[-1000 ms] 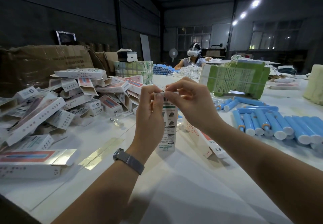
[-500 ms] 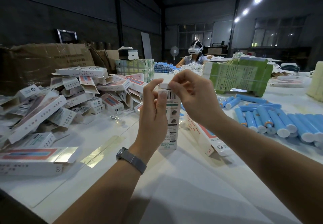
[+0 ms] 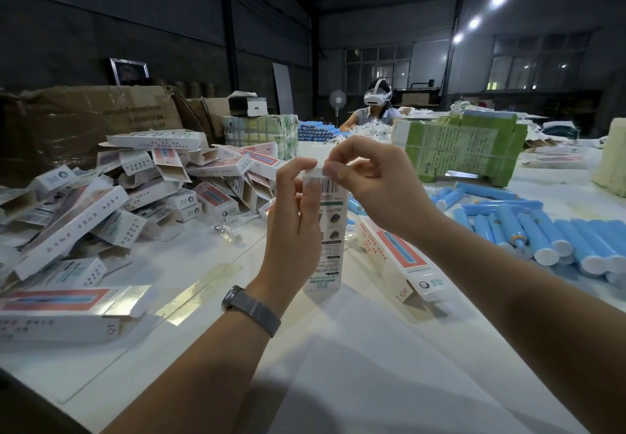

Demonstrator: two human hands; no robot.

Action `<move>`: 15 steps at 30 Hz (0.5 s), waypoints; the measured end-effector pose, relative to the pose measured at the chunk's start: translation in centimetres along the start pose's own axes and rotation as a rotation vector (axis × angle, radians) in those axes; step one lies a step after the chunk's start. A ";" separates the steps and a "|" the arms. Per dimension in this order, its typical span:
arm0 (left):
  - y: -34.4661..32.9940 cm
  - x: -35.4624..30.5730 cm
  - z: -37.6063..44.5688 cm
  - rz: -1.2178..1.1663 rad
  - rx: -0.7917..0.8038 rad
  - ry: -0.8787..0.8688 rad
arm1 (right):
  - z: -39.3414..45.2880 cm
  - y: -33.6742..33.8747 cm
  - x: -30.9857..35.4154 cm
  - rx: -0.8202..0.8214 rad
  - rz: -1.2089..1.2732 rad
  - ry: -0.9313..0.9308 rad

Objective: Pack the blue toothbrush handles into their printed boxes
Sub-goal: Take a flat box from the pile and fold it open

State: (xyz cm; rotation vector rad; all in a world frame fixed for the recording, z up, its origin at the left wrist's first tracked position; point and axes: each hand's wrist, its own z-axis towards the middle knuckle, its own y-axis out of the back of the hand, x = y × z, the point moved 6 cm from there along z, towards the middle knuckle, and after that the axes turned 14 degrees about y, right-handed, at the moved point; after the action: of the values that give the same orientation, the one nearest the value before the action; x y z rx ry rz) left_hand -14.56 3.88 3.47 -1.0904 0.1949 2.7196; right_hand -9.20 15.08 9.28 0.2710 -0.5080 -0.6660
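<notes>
A white printed box (image 3: 330, 230) stands upright on the table in front of me, barcode side facing me. My left hand (image 3: 293, 216) grips its left side, thumb on the front. My right hand (image 3: 369, 183) pinches the top flap of that box. Whether a handle is inside is hidden. Several blue toothbrush handles (image 3: 528, 230) with white ends lie in a loose row at the right. Another printed box (image 3: 396, 257) lies flat just right of the upright one.
A heap of printed boxes (image 3: 111, 203) fills the left side, one long box (image 3: 64, 311) nearest me. A green bundle of flat cartons (image 3: 464, 149) stands behind my right hand. Brown cardboard cartons (image 3: 84, 122) line the back left. A person wearing a headset (image 3: 376, 108) sits at the far end.
The box has turned so its barcode side faces me more fully. My left thumb has slid onto its front, and my right fingers have closed on the top flap.
</notes>
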 end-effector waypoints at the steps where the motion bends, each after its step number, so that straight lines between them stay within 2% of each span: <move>1: 0.0 -0.1 0.0 -0.007 0.003 0.005 | 0.0 0.0 -0.1 0.006 0.010 -0.005; 15: 0.4 -0.3 0.1 -0.034 0.000 0.076 | -0.7 -0.1 -0.8 -0.011 0.107 0.033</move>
State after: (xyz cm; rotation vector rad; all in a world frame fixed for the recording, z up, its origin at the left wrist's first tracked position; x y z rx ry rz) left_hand -14.51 3.48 3.71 -1.1869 0.1860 2.6512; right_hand -9.42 15.59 8.33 0.2427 -0.4843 -0.5598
